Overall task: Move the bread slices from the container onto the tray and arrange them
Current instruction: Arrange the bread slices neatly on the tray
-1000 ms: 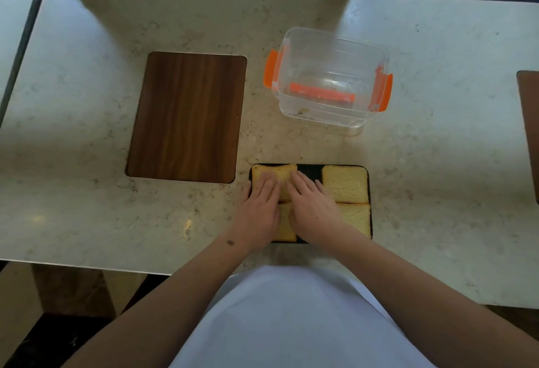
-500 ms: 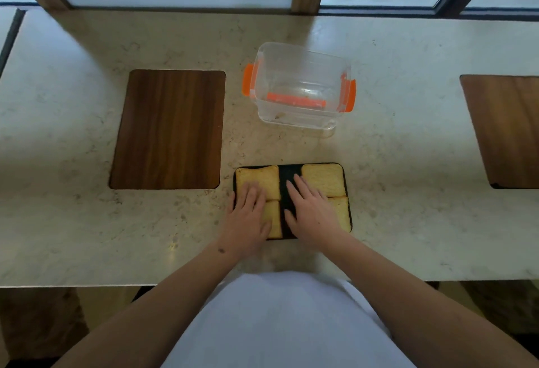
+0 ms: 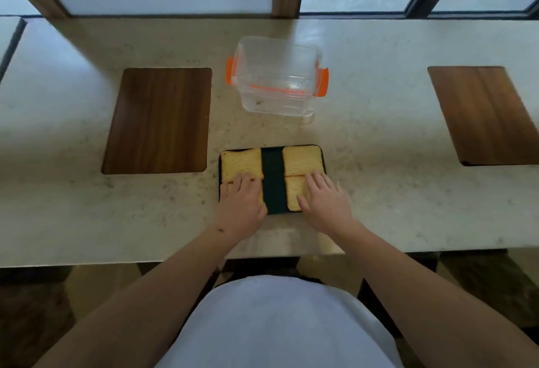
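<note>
A dark tray lies near the front edge of the counter with several golden bread slices in two columns. The far left slice and far right slice lie uncovered. My left hand rests flat over the near left slice, which is almost hidden. My right hand lies flat on the near right slice. Both hands have fingers spread and grip nothing. The clear container with orange clips stands behind the tray and looks empty.
A wooden inlay sits in the marble counter to the left, another wooden inlay to the right. Window frames run along the back. The counter's front edge is just below my wrists.
My hands have moved apart, the right one from the tray's middle onto the near right slice. The left column has shifted left, widening the dark gap down the tray's middle.
</note>
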Action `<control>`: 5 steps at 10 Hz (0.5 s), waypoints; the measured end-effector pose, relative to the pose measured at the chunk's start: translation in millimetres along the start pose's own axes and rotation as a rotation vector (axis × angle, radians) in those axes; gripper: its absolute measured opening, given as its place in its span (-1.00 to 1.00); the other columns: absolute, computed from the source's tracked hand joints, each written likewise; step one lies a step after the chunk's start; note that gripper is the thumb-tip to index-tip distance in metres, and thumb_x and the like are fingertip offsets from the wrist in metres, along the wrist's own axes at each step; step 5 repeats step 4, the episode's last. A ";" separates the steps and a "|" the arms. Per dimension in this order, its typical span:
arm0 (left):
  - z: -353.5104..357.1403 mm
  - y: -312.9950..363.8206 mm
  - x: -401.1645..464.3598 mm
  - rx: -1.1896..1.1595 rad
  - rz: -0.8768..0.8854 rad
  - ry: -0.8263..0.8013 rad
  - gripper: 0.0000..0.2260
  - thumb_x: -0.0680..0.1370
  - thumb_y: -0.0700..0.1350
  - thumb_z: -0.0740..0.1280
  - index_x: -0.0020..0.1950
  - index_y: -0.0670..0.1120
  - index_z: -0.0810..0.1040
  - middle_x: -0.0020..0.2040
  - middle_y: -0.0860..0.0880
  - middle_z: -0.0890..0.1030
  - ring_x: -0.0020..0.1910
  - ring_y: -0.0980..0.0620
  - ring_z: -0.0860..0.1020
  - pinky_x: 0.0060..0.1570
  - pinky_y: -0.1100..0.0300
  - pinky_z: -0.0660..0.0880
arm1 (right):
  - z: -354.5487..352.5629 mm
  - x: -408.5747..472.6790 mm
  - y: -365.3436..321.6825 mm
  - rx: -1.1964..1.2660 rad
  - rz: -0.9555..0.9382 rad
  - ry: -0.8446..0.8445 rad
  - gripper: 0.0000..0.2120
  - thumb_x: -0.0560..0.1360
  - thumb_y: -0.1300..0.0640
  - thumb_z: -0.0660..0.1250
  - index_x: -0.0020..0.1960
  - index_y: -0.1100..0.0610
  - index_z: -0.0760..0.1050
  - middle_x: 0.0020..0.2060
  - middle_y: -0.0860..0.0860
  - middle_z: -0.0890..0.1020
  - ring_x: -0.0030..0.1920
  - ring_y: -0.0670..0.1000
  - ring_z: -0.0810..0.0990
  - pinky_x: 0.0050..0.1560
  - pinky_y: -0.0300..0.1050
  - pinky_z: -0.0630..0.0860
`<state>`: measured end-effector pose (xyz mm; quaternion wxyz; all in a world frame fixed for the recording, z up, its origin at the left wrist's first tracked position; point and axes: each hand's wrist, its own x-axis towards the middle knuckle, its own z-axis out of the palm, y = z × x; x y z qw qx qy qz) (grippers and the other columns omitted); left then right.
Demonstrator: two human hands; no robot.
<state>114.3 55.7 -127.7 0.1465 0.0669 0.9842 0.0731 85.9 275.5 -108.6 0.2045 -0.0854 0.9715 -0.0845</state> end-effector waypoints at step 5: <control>-12.7 62.6 -48.4 -0.079 -0.274 -0.077 -0.45 0.63 0.16 0.00 0.61 0.04 0.07 0.63 -0.12 0.06 0.59 -0.14 -0.03 0.50 -0.19 0.03 | -16.9 -56.4 33.1 -0.003 -0.140 -0.138 -0.36 0.62 -0.10 0.05 0.64 0.04 -0.02 0.63 0.11 0.03 0.60 0.16 0.01 0.55 0.18 0.11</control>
